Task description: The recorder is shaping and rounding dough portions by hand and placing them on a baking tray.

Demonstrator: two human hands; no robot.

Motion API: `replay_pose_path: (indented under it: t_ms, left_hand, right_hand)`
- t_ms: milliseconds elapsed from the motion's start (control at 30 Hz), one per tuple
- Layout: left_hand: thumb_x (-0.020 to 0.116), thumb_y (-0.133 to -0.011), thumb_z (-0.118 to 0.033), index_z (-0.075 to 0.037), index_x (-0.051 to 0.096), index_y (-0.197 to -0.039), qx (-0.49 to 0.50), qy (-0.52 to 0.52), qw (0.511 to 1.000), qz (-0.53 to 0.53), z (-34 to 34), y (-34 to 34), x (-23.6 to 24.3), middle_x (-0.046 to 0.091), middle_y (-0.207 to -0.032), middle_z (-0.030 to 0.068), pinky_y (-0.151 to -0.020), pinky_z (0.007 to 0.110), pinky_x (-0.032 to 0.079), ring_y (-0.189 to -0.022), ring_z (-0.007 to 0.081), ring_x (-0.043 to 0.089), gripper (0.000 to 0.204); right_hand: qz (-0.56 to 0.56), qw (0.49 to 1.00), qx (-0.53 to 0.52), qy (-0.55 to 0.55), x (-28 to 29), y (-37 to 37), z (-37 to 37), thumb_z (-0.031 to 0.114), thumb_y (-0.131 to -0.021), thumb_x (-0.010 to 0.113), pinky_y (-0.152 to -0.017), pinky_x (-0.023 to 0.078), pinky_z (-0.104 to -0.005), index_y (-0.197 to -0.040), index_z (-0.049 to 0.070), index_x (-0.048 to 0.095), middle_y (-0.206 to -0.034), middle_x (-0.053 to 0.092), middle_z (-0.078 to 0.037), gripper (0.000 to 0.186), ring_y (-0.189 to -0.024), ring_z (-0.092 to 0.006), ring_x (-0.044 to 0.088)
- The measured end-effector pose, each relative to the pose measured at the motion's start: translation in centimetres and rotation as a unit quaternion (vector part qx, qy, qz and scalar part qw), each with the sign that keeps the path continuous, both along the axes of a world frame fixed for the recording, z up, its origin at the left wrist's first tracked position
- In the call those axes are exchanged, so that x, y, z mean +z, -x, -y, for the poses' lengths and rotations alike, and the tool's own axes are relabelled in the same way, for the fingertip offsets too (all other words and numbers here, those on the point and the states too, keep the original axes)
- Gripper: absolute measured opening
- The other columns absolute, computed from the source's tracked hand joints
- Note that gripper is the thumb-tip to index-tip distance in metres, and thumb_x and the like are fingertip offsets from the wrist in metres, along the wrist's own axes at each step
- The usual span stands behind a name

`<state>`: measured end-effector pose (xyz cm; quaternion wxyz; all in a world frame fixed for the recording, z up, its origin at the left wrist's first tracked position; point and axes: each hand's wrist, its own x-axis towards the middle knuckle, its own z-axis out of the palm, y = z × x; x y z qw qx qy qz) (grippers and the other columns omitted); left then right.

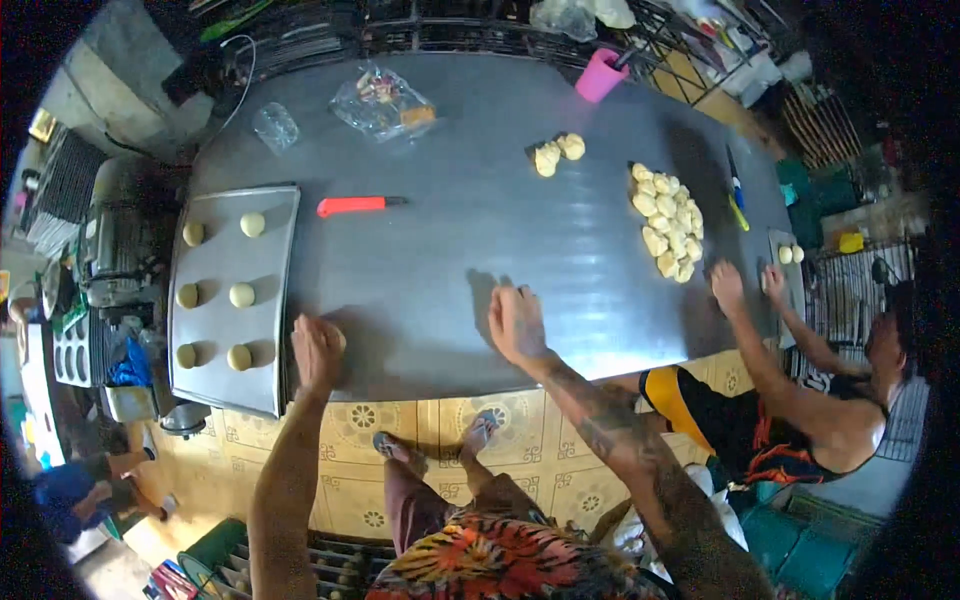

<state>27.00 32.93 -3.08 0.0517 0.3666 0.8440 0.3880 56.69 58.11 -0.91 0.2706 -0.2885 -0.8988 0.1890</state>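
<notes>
My left hand is closed at the table's near left, just beside the right edge of the metal tray. A pale edge of a dough ball shows next to its fingers. My right hand rests curled on the tabletop near the middle, knuckles up; whatever lies under its fingers is hidden. Several smooth round dough balls sit on the tray in two columns. To the right of my right hand lies a heap of rough dough pieces. A few more dough lumps lie farther back.
On the grey metal table lies a red-handled knife. Plastic bags and a pink cup stand toward the back. At the right, a co-worker's hands work beside a small tray with dough balls. A machine flanks the left side.
</notes>
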Motion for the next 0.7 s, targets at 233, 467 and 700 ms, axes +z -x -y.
replay_pose_path:
  t_ms: [233, 467, 700]
  left_hand:
    - [0.061, -0.090, -0.009, -0.007, 0.050, -0.090, 0.006, 0.023, 0.988, -0.154, -11.5, 8.5, 1.0, 0.056, -0.079, 0.0147, -0.078, 0.049, 0.045, -0.077, 0.0383, 0.055, 0.012]
    - [0.073, -0.085, -0.011, -0.008, 0.056, -0.097, -0.039, -0.036, 0.995, -0.080, -5.2, 3.5, -3.5, 0.061, -0.080, 0.0094, -0.073, 0.043, 0.050, -0.077, 0.0299, 0.060, 0.021]
    - [0.073, -0.084, -0.010, -0.009, 0.055, -0.096, -0.038, 0.042, 0.997, -0.060, -12.9, 5.0, 0.3, 0.063, -0.087, 0.0100, -0.069, 0.043, 0.050, -0.076, 0.0297, 0.060, 0.021]
  right_hand:
    - [0.011, 0.992, -0.100, -0.080, 1.6, 11.6, -6.5, 0.003, -0.082, 0.064, -0.080, 0.043, -0.0426, -0.107, 0.009, 0.060, -0.091, 0.064, -0.009, 0.026, -0.084, -0.0312, 0.057]
    - [0.002, 0.997, -0.027, 0.076, 0.2, 5.1, -0.8, 0.009, -0.086, 0.065, -0.081, 0.046, -0.0459, -0.105, 0.008, 0.059, -0.092, 0.063, -0.009, 0.019, -0.083, -0.0321, 0.060]
    - [0.025, 0.984, -0.141, -0.101, 1.6, 15.0, -8.7, 0.000, -0.080, 0.067, -0.079, 0.044, -0.0448, -0.100, 0.007, 0.058, -0.092, 0.061, -0.009, 0.023, -0.083, -0.0291, 0.057]
